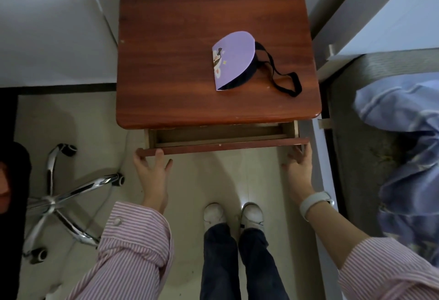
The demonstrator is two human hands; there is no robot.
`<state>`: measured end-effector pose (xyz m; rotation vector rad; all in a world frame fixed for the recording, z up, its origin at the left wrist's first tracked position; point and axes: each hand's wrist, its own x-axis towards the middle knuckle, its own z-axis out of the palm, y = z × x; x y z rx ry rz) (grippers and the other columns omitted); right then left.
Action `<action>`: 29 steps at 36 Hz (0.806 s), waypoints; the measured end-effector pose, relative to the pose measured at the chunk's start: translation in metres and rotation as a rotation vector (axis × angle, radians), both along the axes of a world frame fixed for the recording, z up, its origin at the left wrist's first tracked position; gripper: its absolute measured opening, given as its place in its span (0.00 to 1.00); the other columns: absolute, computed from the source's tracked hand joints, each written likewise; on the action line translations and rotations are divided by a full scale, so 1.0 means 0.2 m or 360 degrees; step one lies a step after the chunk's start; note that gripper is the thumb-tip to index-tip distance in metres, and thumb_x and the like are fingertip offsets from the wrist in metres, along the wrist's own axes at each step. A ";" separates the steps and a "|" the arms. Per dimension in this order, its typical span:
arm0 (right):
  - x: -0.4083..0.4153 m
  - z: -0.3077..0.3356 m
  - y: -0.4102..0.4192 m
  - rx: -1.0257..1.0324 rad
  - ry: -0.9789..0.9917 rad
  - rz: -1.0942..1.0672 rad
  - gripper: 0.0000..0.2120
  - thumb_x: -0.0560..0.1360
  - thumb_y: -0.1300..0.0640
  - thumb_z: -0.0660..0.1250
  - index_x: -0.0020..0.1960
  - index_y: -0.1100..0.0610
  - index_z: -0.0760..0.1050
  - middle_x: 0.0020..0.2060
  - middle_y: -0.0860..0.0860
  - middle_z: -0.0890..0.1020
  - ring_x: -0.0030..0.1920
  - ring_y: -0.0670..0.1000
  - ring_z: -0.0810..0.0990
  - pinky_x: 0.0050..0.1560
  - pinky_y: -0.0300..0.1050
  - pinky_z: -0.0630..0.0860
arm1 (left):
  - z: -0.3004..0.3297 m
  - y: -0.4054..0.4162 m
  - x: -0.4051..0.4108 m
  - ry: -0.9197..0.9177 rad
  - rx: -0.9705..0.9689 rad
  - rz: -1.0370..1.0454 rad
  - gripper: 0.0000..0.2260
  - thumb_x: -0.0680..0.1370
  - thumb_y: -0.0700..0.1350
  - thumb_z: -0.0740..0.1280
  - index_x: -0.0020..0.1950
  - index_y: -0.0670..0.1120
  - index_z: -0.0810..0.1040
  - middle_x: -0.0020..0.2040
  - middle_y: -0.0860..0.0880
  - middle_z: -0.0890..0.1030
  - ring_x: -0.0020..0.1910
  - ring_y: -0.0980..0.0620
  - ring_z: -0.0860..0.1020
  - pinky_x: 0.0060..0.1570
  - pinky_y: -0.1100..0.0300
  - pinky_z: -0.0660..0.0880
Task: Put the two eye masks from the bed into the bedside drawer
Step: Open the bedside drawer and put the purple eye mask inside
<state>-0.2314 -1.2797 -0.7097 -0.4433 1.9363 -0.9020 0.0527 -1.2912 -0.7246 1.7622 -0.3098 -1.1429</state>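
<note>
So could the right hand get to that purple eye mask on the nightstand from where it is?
Probably yes. The right hand is on the drawer front, and nothing stands between it and the eye mask lying on the nightstand top.

A folded purple eye mask (234, 60) lies on the bedside table (180, 50).

Legible text: none found in head view.
The purple eye mask (231, 60) on the bedside table (180, 38) carries a cartoon print only, no letters; the white wristband (313, 202) face shows no readable digits.
</note>
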 end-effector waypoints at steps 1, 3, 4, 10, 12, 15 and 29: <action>0.00 0.00 0.00 0.0014 0.0009 0.0022 0.33 0.75 0.71 0.53 0.72 0.44 0.52 0.70 0.52 0.68 0.66 0.54 0.69 0.62 0.54 0.73 | 0.00 0.00 -0.01 0.0007 -0.0009 0.0019 0.23 0.77 0.41 0.63 0.70 0.47 0.60 0.74 0.43 0.58 0.69 0.42 0.67 0.60 0.45 0.74; 0.00 0.03 -0.01 0.0044 0.0148 0.0036 0.31 0.75 0.70 0.53 0.72 0.46 0.54 0.69 0.53 0.68 0.64 0.55 0.71 0.60 0.52 0.73 | 0.01 -0.01 -0.01 0.0020 -0.0020 0.0029 0.23 0.78 0.41 0.63 0.70 0.48 0.59 0.74 0.45 0.58 0.69 0.44 0.67 0.58 0.48 0.75; 0.01 0.06 -0.02 0.0030 0.0282 0.0016 0.29 0.75 0.69 0.54 0.72 0.48 0.56 0.68 0.54 0.69 0.64 0.56 0.71 0.62 0.52 0.72 | 0.01 -0.02 -0.01 0.0011 -0.0017 0.0019 0.23 0.78 0.40 0.63 0.70 0.48 0.59 0.74 0.46 0.59 0.68 0.45 0.67 0.58 0.48 0.75; 0.16 0.34 -0.18 -0.0671 0.0976 0.0412 0.14 0.74 0.62 0.60 0.59 0.58 0.70 0.51 0.55 0.73 0.51 0.53 0.74 0.54 0.60 0.74 | 0.06 -0.03 -0.02 -0.0221 0.0177 -0.0083 0.25 0.77 0.40 0.63 0.71 0.45 0.58 0.71 0.42 0.64 0.63 0.45 0.71 0.64 0.44 0.71; 0.22 0.41 -0.30 -0.0713 0.0980 0.0639 0.15 0.74 0.56 0.61 0.59 0.59 0.70 0.53 0.57 0.75 0.54 0.54 0.73 0.58 0.59 0.72 | 0.07 -0.02 -0.02 -0.0646 0.0228 -0.0265 0.27 0.75 0.38 0.65 0.71 0.42 0.58 0.70 0.39 0.65 0.67 0.42 0.67 0.69 0.46 0.64; 0.32 0.45 -0.49 -0.0617 0.0783 0.0693 0.23 0.74 0.49 0.63 0.65 0.57 0.65 0.61 0.55 0.72 0.62 0.52 0.69 0.64 0.54 0.70 | 0.09 0.01 -0.03 -0.1430 0.0243 -0.0701 0.22 0.73 0.39 0.68 0.66 0.42 0.68 0.68 0.37 0.68 0.67 0.36 0.64 0.66 0.41 0.61; 0.43 0.33 -0.86 -0.0231 0.1139 0.0752 0.33 0.71 0.54 0.66 0.70 0.63 0.55 0.66 0.59 0.69 0.66 0.61 0.65 0.62 0.56 0.65 | 0.03 -0.06 -0.03 -0.1805 -0.0141 -0.1823 0.12 0.64 0.34 0.74 0.43 0.44 0.78 0.40 0.44 0.81 0.42 0.41 0.78 0.44 0.46 0.73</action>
